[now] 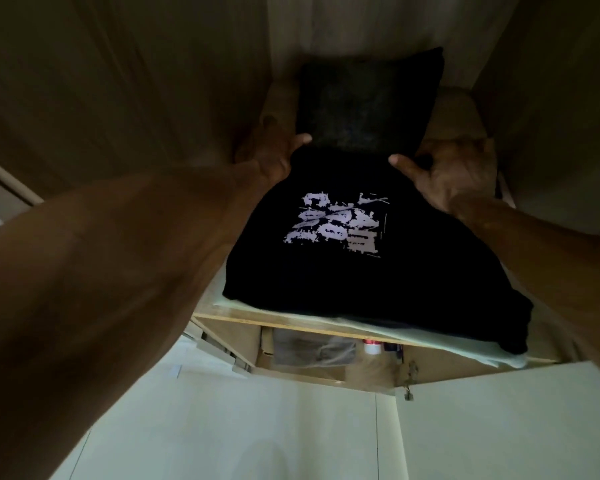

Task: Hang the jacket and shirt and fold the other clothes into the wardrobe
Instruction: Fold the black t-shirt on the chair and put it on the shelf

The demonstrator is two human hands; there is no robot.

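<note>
Folded black T-shirt point(340, 275): laid on wardrobe shelf point(284, 321), atop pale folded garment point(471, 346). Judged soft, light and floppy, best supported at the far corners.
Left hand point(274, 157): far-left corner pinched, thumb on top.
Right hand point(454, 174): fingers loosely curled at far-right edge; grip cannot be told.
Dark folded item point(368, 105): stowed just behind. Side walls close.

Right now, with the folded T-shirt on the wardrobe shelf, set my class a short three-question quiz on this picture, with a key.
1. True or false: the black T-shirt lies with its print facing up.
2. What lies directly under it? A) a pale folded garment B) a red towel C) a coat hanger
3. Fill in: the left hand and the right hand are at the T-shirt's ___ edge (near or far).
Key: 1 true; 2 A; 3 far.
</note>
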